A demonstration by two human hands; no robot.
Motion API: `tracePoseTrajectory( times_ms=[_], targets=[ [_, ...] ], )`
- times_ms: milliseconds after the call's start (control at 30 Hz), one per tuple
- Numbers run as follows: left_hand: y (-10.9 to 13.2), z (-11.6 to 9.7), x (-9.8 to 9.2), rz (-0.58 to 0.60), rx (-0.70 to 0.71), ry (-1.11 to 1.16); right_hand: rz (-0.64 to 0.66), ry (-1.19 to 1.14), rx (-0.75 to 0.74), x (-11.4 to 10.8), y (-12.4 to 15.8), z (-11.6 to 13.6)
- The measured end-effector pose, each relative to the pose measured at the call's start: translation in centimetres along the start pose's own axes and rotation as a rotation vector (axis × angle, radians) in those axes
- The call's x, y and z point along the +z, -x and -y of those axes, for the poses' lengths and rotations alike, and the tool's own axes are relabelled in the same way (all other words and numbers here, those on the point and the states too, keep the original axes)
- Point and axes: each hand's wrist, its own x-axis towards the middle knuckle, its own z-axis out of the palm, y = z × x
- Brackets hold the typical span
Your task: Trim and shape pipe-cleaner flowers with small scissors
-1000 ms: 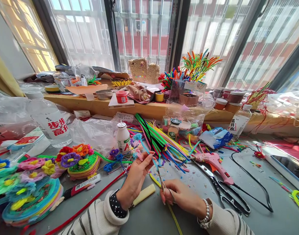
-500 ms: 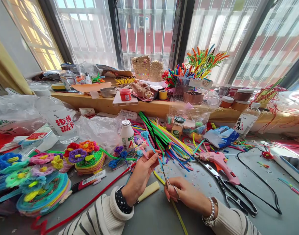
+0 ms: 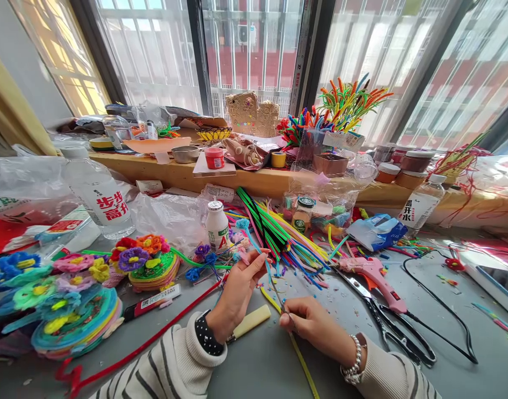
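Note:
My left hand pinches a light blue pipe cleaner between thumb and fingers. Its fuzzy looped end sticks up and away from me, and a short tail hangs below the fingertips. In my right hand is a small pair of scissors, its blades pointing up toward that tail. Whether the blades touch the tail I cannot tell. Beneath my right hand a yellow-green pipe cleaner runs along the table. A long red pipe cleaner lies left of my left hand.
Pipe-cleaner flowers on coiled bases stand at the left. Behind my hands lie a bundle of pipe cleaners and a white bottle. A pink glue gun with a black cord and large black-handled scissors lie at the right.
The scissors have drawn slightly back from the blue pipe cleaner's tail, and their blades look closer together. My left hand keeps its pinch, and the view has shifted a little.

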Motion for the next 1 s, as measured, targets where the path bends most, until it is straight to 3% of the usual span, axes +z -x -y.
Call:
tracePoseTrajectory(
  times_ms=[300,533,1000],
  targets=[
    [-0.10,-0.19,-0.23,-0.028,0.003,-0.002,-0.004,-0.009,-0.002,-0.10,0.09,0.34],
    [0.15,-0.11,-0.06,-0.009,-0.018,-0.027,0.135,-0.084,0.010,-0.12,0.35,0.23],
    [0.48,-0.16,0.33,-0.017,-0.069,-0.021,0.149,-0.072,-0.033,-0.54,0.44,0.34]
  ],
)
